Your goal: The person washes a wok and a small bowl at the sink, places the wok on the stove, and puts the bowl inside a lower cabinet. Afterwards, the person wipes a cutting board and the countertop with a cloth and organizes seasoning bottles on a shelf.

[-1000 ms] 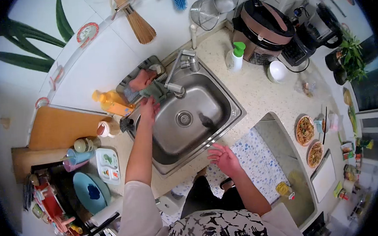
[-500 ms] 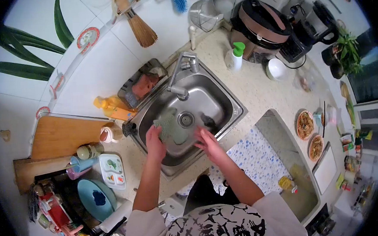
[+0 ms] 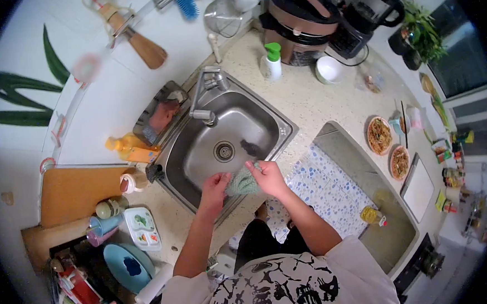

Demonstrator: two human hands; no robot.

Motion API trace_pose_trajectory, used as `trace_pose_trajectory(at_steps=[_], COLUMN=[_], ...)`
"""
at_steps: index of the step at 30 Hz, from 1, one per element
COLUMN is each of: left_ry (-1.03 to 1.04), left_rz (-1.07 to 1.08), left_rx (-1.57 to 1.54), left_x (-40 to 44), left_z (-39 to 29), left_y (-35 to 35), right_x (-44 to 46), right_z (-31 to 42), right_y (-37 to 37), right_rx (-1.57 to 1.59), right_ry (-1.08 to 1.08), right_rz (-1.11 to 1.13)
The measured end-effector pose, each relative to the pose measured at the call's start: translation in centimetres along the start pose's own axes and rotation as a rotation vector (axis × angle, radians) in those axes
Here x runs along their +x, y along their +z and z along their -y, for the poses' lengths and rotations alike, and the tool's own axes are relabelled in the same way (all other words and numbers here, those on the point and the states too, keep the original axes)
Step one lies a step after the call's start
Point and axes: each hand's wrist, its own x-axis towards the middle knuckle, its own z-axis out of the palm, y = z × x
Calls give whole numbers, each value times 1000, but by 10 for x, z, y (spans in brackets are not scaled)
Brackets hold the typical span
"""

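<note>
A green cloth (image 3: 242,184) is stretched between my two hands above the front edge of the steel sink (image 3: 179,150). My left hand (image 3: 215,188) pinches its left end, fingers closed. My right hand (image 3: 268,178) grips the other end, with the thumb on top. Beyond the cloth, a dark scrubber-like clump (image 3: 250,147) lies in the basin, right of the drain (image 3: 224,151). The faucet (image 3: 203,116) reaches over the back of the basin; no running water shows.
Left of the sink stand a yellow bottle (image 3: 133,147), a lidded jar (image 3: 134,182), a divided tray (image 3: 143,228) and a blue basin (image 3: 129,265). To the right are a green-topped pump bottle (image 3: 271,64), a white bowl (image 3: 328,69) and two plates of food (image 3: 379,135).
The cloth has come up from the basin toward me. My right hand, open and apart from it before, now holds its right end. The view has shifted slightly.
</note>
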Motion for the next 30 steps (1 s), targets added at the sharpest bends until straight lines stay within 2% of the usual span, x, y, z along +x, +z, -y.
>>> trace_pose_trajectory(at_steps=[1,2,3,4,6,8,10,11,13,14,15,18,19,22,23,25,27,28,30], left_ry=[-14,170,356,539,720,725,539,515,480,480,478,459,450,552,566,594,1013,1235,1208], left_rz=[-39,-31,-19,-4,41,145,293,245,155,213,270,395,429,654,760,965,1105,1165,1237], left_rx=[40,55,68,77,206,249,223,320,515,496,478,345,289,474,667,1057,1203,1257,1191], left_x=[-1,2,7,8,4,-7,-19,-19,-19,-19,-19,-51,-68,-116,-132,-177,-194,-206,-225], left_z=[-2,3,9,10,5,-8,-15,-11,3,13,25,59,75,129,140,151,202,222,250], left_y=[9,17,26,36,56,83,109,122,152,169,185,254,282,350,371,418,451,467,495], right_x=[-6,-12,-18,-25,-47,-72,-96,-110,-139,-153,-167,-208,-224,-275,-290,-322,-349,-367,-405], right_z=[6,6,-1,-8,-29,-61,-73,-75,-93,-106,-118,-119,-117,-160,-164,-148,-158,-180,-211], right_y=[-13,-27,-45,-58,-79,-107,-133,-142,-155,-163,-174,-195,-209,-241,-249,-278,-301,-313,-337], right_rx=[84,166,149,138,115,104,62,110,10,-48,99,1149,1378,1790,1752,1823,1882,1919,1982], right_ry=[-55,-112,-59,-103,-190,-13,111,145,-95,-214,-197,-95,-9,-84,-89,-166,-178,-226,-325], right_rz=[-22,-45,17,-38,-154,-37,20,-45,-279,-393,-382,-554,-531,-387,-521,-556,-671,-608,-475])
